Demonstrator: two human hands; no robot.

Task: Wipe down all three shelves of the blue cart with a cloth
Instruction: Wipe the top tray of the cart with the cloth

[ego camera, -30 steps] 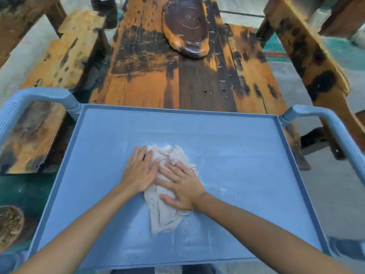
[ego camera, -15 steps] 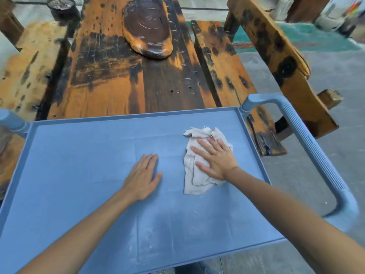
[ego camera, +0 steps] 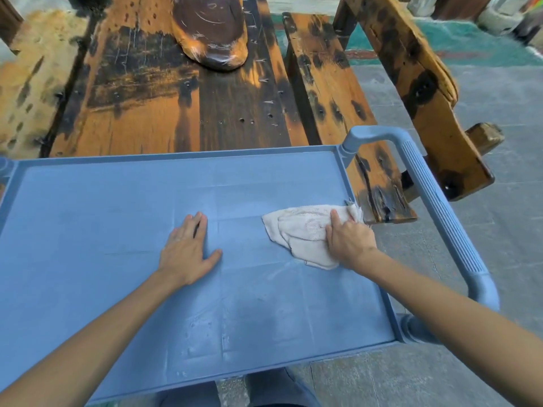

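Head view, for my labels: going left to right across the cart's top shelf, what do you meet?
Left hand flat on the shelf → cloth → right hand holding the cloth → cart handle.

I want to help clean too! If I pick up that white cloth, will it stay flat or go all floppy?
Probably floppy: the cloth lies crumpled in soft folds under the right hand, so it would likely droop. It looks thin and light. It should slide easily, since the top shelf looks smooth; pressing down, as that hand seems to, likely keeps it from bunching.
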